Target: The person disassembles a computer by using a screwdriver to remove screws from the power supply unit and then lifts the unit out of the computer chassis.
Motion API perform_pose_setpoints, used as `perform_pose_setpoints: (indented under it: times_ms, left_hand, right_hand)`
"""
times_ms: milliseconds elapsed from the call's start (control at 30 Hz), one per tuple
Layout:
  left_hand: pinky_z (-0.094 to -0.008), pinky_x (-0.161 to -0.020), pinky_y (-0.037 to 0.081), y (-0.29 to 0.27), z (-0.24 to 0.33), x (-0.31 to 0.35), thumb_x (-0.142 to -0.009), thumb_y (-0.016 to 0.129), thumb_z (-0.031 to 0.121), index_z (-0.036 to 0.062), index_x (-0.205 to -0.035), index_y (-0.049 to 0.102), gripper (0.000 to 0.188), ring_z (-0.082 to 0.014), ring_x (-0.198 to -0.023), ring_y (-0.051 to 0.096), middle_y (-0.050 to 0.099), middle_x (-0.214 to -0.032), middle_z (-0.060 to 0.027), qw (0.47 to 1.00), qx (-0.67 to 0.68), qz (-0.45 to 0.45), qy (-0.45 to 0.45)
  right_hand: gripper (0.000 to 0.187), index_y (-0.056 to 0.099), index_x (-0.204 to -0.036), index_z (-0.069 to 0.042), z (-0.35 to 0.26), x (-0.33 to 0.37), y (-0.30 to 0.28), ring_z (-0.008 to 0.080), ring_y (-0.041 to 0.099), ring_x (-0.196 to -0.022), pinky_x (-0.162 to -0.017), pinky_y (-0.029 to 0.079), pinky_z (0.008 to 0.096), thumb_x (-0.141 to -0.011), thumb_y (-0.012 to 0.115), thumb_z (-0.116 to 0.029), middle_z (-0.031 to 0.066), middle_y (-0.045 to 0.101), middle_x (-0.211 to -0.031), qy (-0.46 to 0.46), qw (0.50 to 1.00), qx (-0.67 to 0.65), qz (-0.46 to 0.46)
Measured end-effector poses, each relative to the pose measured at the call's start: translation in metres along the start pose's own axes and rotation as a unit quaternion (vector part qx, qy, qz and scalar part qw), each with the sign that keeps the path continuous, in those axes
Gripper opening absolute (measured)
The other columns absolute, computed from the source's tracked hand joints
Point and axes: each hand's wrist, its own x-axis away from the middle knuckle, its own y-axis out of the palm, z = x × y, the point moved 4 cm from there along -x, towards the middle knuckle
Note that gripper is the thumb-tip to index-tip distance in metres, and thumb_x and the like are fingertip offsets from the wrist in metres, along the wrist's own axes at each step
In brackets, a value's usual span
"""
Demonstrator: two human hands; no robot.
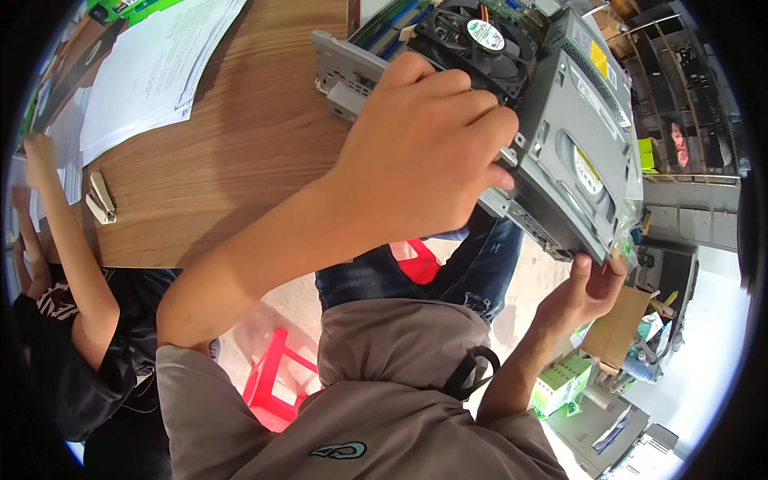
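An opened desktop computer case point(352, 68) lies at the table's front right edge. Inside it are a black cooling fan point(472, 44) with a round white label and a metal power supply point(588, 56). An optical drive point(570, 160) with a grey metal top sits at the case's near right side. My left hand point(432, 148) is closed over the frame beside the fan and the drive, its fingertips partly hidden. At the drive's near right corner, my right hand point(588, 292) pinches the edge between thumb and fingers.
Stacked papers point(152, 80) and a beige stapler point(101, 198) lie on the wooden table point(264, 120). Another person's arm point(76, 240) reaches in at left. Red plastic stools point(276, 384) stand below. At right are shelving point(696, 104) and a cardboard box point(616, 328).
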Motion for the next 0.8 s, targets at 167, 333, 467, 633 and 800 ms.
perform_pose_setpoints:
  times_ms: [167, 333, 467, 633, 800]
  left_hand:
    - [-0.037, -0.077, 0.036, -0.001, -0.003, 0.003, -0.061, 0.084, 0.023, 0.0119, -0.083, 0.062, 0.033, -0.0208, -0.077, 0.056, 0.063, -0.081, 0.0013, 1.0, -0.008, -0.01, 0.026]
    - [-0.0364, -0.076, 0.036, 0.0, 0.002, 0.001, -0.061, 0.083, 0.022, 0.0123, -0.084, 0.061, 0.032, -0.0212, -0.077, 0.056, 0.062, -0.082, 0.0016, 0.999, -0.013, -0.037, -0.024]
    - [-0.0369, -0.074, 0.034, 0.0, 0.006, -0.007, -0.064, 0.083, 0.023, 0.0115, -0.081, 0.061, 0.03, -0.0213, -0.074, 0.054, 0.06, -0.078, 0.0013, 0.999, -0.027, 0.004, 0.026]
    - [-0.037, -0.073, 0.034, 0.0, 0.007, -0.009, -0.066, 0.083, 0.026, 0.0112, -0.079, 0.062, 0.029, -0.0219, -0.071, 0.053, 0.059, -0.075, 0.0008, 0.999, -0.04, -0.006, 0.0]
    - [-0.0372, -0.072, 0.034, 0.002, 0.005, -0.006, -0.066, 0.083, 0.027, 0.0111, -0.078, 0.062, 0.029, -0.0226, -0.069, 0.052, 0.058, -0.073, 0.0004, 0.999, -0.023, -0.021, -0.03]
  right_hand:
    - [0.047, 0.055, -0.117, 0.0, 0.008, 0.001, -0.015, 0.018, 0.057, -0.107, -0.091, 0.049, 0.0317, -0.082, 0.083, -0.014, 0.008, 0.054, -0.117, -0.001, 0.999, 0.021, -0.039]
    - [0.05, 0.054, -0.119, 0.001, 0.007, -0.004, -0.013, 0.0202, 0.058, -0.109, -0.093, 0.05, 0.034, -0.083, 0.084, -0.016, 0.0089, 0.056, -0.117, -0.013, 0.999, 0.02, -0.036]
    - [0.051, 0.053, -0.121, 0.001, 0.005, 0.0, -0.009, 0.0203, 0.059, -0.109, -0.093, 0.05, 0.0334, -0.085, 0.083, -0.018, 0.0115, 0.058, -0.117, -0.006, 0.999, 0.023, -0.031]
    - [0.049, 0.052, -0.122, 0.001, 0.002, -0.005, -0.01, 0.0194, 0.06, -0.103, -0.089, 0.05, 0.0317, -0.087, 0.081, -0.018, 0.0119, 0.06, -0.113, -0.018, 0.997, 0.06, -0.051]
    - [0.047, 0.053, -0.122, 0.001, 0.004, -0.008, -0.008, 0.0189, 0.06, -0.103, -0.088, 0.048, 0.0314, -0.087, 0.08, -0.016, 0.0106, 0.06, -0.112, -0.027, 0.998, 0.039, -0.048]
